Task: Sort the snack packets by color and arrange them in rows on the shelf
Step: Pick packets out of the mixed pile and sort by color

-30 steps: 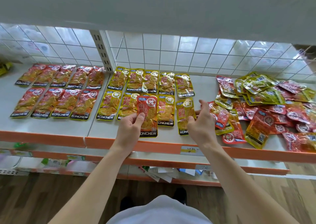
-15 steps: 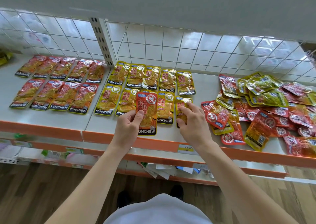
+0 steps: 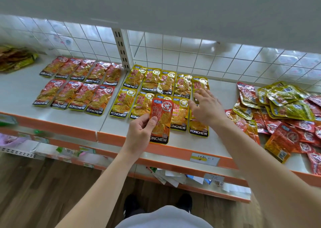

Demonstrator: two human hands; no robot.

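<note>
Left hand (image 3: 140, 132) is up at the front edge of the shelf (image 3: 20, 92), thumb and curled fingers pinching a red packet (image 3: 162, 116) by its lower left side. The packet stands upright and label-out, and it blocks most of the third packet in the front yellow row. Right hand (image 3: 206, 109) is wide open with fingers spread and palm down at the right end of the yellow rows (image 3: 152, 85). It holds nothing and covers the top of the last yellow packet (image 3: 198, 128); I can't tell whether it actually touches. Left of the slotted post (image 3: 121, 48), the red rows (image 3: 74, 88) lie flat: five at the back, four in front, with a bare spot at the right end of the front one. To the right sits a loose pile (image 3: 281, 116) of red and yellow-green packets, overlapping every which way, just beside the right forearm. At the far left edge there's another small heap (image 3: 15, 57) of packets. A wire grid (image 3: 191, 57) backs the shelf, a paper price tag (image 3: 205, 159) sits on its orange lip, and scattered papers (image 3: 170, 175) lie on the lower shelf. Below, dark shoes (image 3: 132, 205) stand on the wooden floor (image 3: 34, 193).
</note>
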